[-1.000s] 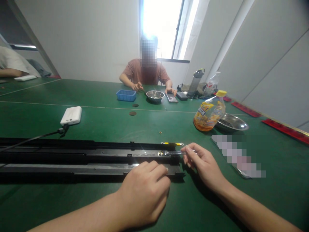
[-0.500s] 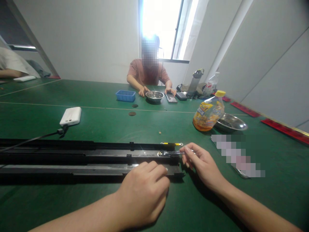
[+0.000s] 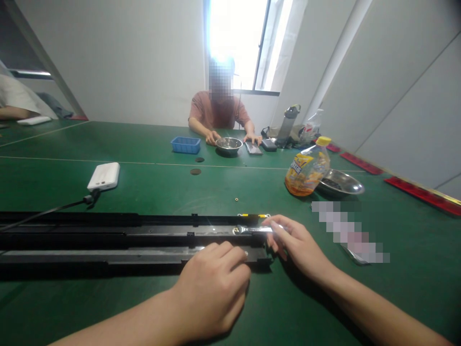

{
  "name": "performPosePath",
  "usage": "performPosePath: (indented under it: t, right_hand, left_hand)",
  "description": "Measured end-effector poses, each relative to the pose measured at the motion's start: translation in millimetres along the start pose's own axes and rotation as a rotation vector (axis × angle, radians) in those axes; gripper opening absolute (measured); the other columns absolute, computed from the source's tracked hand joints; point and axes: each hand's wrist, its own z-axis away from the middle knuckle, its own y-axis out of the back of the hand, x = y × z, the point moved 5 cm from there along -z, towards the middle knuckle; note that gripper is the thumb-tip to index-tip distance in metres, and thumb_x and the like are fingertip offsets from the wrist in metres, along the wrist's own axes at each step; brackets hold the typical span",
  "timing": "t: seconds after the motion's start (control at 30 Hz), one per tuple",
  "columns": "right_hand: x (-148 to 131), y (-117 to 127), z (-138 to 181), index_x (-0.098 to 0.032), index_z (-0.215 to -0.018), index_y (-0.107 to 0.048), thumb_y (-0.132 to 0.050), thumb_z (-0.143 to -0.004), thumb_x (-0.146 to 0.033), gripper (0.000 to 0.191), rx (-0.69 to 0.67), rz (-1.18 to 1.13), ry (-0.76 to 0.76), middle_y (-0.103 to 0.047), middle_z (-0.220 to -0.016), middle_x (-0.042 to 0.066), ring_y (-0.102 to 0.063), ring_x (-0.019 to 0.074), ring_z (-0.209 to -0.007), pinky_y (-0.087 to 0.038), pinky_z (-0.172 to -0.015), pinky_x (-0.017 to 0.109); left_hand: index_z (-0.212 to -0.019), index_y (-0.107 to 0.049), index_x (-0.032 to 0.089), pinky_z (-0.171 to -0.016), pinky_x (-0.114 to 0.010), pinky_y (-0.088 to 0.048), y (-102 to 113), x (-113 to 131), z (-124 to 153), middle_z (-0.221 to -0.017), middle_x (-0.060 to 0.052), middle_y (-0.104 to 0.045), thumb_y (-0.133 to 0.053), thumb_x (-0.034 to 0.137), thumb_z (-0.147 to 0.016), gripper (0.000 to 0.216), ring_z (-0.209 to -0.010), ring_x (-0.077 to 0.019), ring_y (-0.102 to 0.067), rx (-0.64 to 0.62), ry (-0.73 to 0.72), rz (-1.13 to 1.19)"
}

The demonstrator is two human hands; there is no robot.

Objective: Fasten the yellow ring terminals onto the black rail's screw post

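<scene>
Wrench (image 3: 254, 229): silver; lies along the far channel of the black rails (image 3: 154, 230), near their right end; its head is at a brass-coloured nut (image 3: 236, 230), exact fit too small to tell.
Right hand (image 3: 293, 240): thumb and fingers pinched together on the wrench's right end.
Left hand (image 3: 218, 278): fingers curled over the near channel; fingertips hidden, so cannot tell whether they grip anything.
Yellow-sleeved link (image 3: 254, 216): just beyond the rails; small ring (image 3: 236, 199) farther toward the worktop's (image 3: 154, 192) far edge.
Worktop, right edge: yellow-capped bottle (image 3: 306, 170) near it, before a steel bowl (image 3: 348, 180).
Worktop, far edge: co-worker (image 3: 219, 115) seated; one hand at a smaller bowl (image 3: 228, 150).
</scene>
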Motion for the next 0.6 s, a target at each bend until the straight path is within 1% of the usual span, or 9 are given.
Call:
performPosePath:
  t: [0.2, 0.3, 0.4, 0.47, 0.53, 0.6]
  right_hand:
    - [2, 0, -3, -0.017, -0.101, -0.067, -0.067, -0.098, -0.061, 0.045, -0.058, 0.004, 0.004, -0.059, -0.064, -0.004, -0.043, 0.0104, -0.051, -0.030, -0.048, 0.024]
    - [0, 1, -4, -0.017, -0.099, -0.068, -0.064, -0.100, -0.060, 0.043, -0.088, 0.029, 0.028, -0.058, -0.066, -0.003, -0.048, 0.0124, -0.056, -0.037, -0.053, 0.025]
    - [-6, 3, -4, -0.018, -0.099, -0.073, -0.064, -0.100, -0.055, 0.038, -0.069, 0.203, 0.076, -0.068, -0.076, 0.002, -0.059, 0.0175, -0.068, -0.047, -0.064, 0.029]
    - [-12, 4, -5, -0.020, -0.102, -0.076, -0.064, -0.100, -0.051, 0.034, -0.047, 0.325, 0.108, -0.077, -0.092, 0.006, -0.068, 0.0226, -0.083, -0.052, -0.077, 0.033]
    - [-15, 4, -5, -0.020, -0.105, -0.078, -0.064, -0.100, -0.047, 0.031, -0.044, 0.383, 0.132, -0.081, -0.106, 0.008, -0.072, 0.0269, -0.099, -0.054, -0.091, 0.037]
    - [-16, 3, -6, -0.021, -0.106, -0.079, -0.063, -0.100, -0.045, 0.030, -0.063, 0.412, 0.140, -0.082, -0.113, 0.008, -0.074, 0.0289, -0.107, -0.054, -0.098, 0.040]
  left_hand:
    - [-0.102, -0.065, 0.022, -0.077, -0.043, -0.051, 1, 1, 0, -0.109, -0.007, -0.067, -0.060, 0.023, -0.096, 0.008, -0.093, -0.0261, -0.058, 0.004, -0.004, -0.001]
    - [-0.102, -0.065, 0.022, -0.077, -0.043, -0.051, 2, 1, 0, -0.108, -0.007, -0.067, -0.060, 0.023, -0.096, 0.009, -0.092, -0.0260, -0.058, 0.014, 0.000, -0.001]
    - [-0.102, -0.065, 0.022, -0.077, -0.043, -0.051, 1, 1, 1, -0.109, -0.007, -0.067, -0.060, 0.023, -0.096, 0.009, -0.092, -0.0260, -0.058, 0.012, -0.003, 0.001]
    - [-0.103, -0.065, 0.022, -0.077, -0.043, -0.051, 0, 1, 1, -0.109, -0.006, -0.067, -0.060, 0.023, -0.096, 0.009, -0.092, -0.0261, -0.058, 0.008, -0.004, 0.004]
    - [-0.103, -0.065, 0.022, -0.077, -0.043, -0.052, 0, 1, 1, -0.109, -0.006, -0.067, -0.060, 0.023, -0.096, 0.009, -0.092, -0.0261, -0.058, 0.010, -0.003, 0.004]
    - [-0.102, -0.065, 0.022, -0.078, -0.044, -0.052, 1, 1, 0, -0.109, -0.006, -0.067, -0.060, 0.024, -0.096, 0.008, -0.092, -0.0261, -0.058, 0.014, -0.001, 0.003]
